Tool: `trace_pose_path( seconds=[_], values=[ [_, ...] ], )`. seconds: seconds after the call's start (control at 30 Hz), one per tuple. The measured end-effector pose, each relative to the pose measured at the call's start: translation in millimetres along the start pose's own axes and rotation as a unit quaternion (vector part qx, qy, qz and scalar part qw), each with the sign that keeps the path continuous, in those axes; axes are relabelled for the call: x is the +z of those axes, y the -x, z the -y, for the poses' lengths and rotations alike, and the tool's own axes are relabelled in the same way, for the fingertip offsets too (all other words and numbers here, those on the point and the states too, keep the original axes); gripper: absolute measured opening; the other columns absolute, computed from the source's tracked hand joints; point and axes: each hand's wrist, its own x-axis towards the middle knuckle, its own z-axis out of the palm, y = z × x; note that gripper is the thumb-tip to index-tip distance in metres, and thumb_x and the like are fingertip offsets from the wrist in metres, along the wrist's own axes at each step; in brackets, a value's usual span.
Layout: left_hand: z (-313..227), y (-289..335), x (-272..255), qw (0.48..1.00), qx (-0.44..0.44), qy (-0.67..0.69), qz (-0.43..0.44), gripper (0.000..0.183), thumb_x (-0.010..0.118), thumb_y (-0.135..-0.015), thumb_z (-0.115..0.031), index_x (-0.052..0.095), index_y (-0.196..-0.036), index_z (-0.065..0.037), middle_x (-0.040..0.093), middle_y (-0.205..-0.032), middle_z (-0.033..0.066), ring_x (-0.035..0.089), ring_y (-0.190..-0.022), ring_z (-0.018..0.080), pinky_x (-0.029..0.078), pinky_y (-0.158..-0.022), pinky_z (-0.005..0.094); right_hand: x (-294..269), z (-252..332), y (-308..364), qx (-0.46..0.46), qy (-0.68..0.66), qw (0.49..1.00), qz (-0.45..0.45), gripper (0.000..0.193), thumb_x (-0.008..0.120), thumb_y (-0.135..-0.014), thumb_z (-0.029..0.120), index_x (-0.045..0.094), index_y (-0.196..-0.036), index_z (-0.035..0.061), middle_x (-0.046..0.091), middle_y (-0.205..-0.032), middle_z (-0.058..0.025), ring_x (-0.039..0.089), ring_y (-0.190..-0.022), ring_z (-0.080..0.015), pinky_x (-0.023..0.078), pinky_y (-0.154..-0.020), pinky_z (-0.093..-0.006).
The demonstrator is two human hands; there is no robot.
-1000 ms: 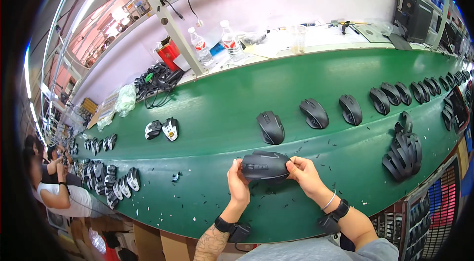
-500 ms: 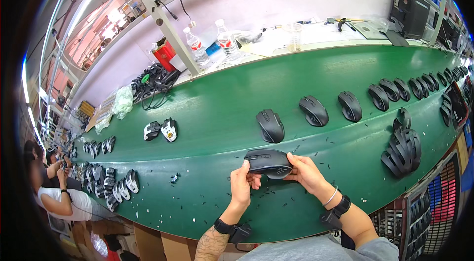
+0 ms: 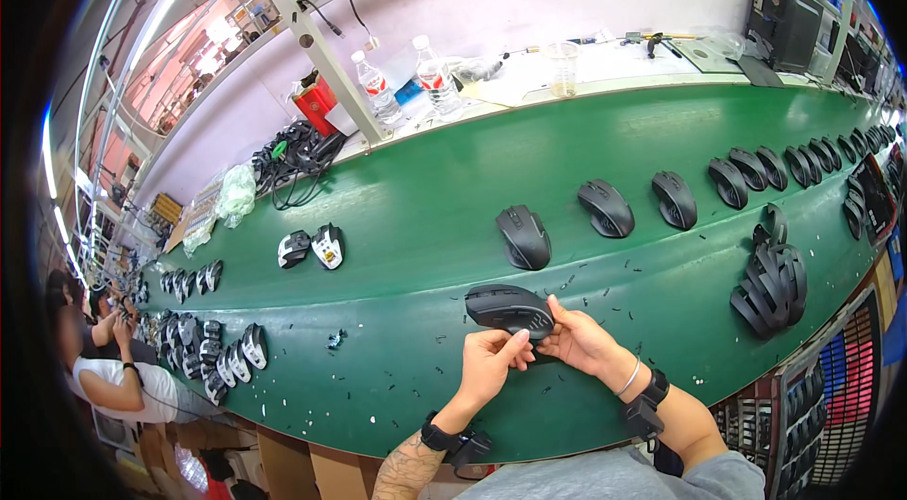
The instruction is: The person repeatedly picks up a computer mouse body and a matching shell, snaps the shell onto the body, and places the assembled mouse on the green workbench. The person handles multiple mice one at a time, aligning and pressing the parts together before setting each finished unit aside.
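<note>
A black computer mouse is held above the green bench, its ribbed side toward me. My right hand grips its right end, thumb on top and fingers underneath. My left hand is closed in a pinch against the mouse's near side, by the ribbed part; whatever lies between those fingertips is too small or hidden to tell. Beyond the hands, another black mouse stands on the green belt. Small black bits lie scattered around my hands.
A row of black mice runs off to the right. Black mouse shells are piled at the right. White-and-black mouse parts stand at the left, with more clustered near a co-worker. Bottles stand on the back shelf.
My left hand has left the mouse's left end and moved right to its near side. The right hand keeps its hold. Mice on the belt have shifted slightly right.
</note>
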Motion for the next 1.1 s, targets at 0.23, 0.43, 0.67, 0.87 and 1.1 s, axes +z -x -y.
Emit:
trace_pose_path(
  seconds=[0.23,0.43,0.67,0.87,1.1],
  values=[
    [10,0,2,0.995,-0.005,0.091,-0.048,0.032,0.059,-0.092,-0.021,0.062,-0.071,0.004,0.062,-0.061,0.0095,0.055,-0.049,0.0107,0.043,-0.048,0.0221,4,-1,4,-0.069,0.078,0.994,-0.014,0.04,0.047,-0.097,0.042,0.061,-0.1,0.0039,0.064,-0.088,-0.0032,0.061,-0.078,-0.0125,0.05,-0.075,-0.0304],
    [21,-15,-4,0.98,0.006,0.14,-0.145,0.025,0.057,-0.092,-0.023,0.057,-0.074,-0.005,0.055,-0.062,0.0022,0.052,-0.05,0.0087,0.042,-0.047,0.0216,12,10,5,-0.115,0.242,0.963,-0.039,0.033,0.052,-0.097,0.032,0.059,-0.106,0.0012,0.065,-0.09,-0.0065,0.062,-0.08,-0.013,0.052,-0.075,-0.0308],
    [26,-92,-99,0.988,-0.083,0.121,-0.053,0.03,0.052,-0.09,-0.022,0.048,-0.064,-0.009,0.041,-0.051,-0.0014,0.036,-0.044,0.008,0.025,-0.041,0.0231,-4,64,90,-0.418,0.634,0.56,-0.332,0.031,0.068,-0.078,0.014,0.06,-0.105,0.0004,0.063,-0.095,-0.0148,0.059,-0.091,-0.0287,0.047,-0.085,-0.0378],
    [42,-120,-144,0.961,-0.031,-0.248,-0.121,0.026,0.056,-0.088,-0.022,0.054,-0.07,-0.004,0.047,-0.053,0.005,0.044,-0.046,0.0166,0.033,-0.045,0.0313,-66,103,186,-0.335,0.672,0.284,-0.596,0.038,0.058,-0.068,-0.007,0.061,-0.105,-0.0019,0.054,-0.113,-0.0174,0.046,-0.11,-0.035,0.041,-0.095,-0.0406],
    [3,-80,-89,0.852,0.05,-0.47,-0.227,0.018,0.062,-0.084,-0.017,0.057,-0.077,-0.001,0.045,-0.05,0.0078,0.044,-0.048,0.0227,0.035,-0.051,0.0392,-95,96,222,-0.249,0.688,0.327,-0.598,0.062,0.048,-0.064,-0.02,0.053,-0.123,-0.0021,0.048,-0.12,-0.0154,0.045,-0.113,-0.0332,0.042,-0.096,-0.0384]
  ],
)
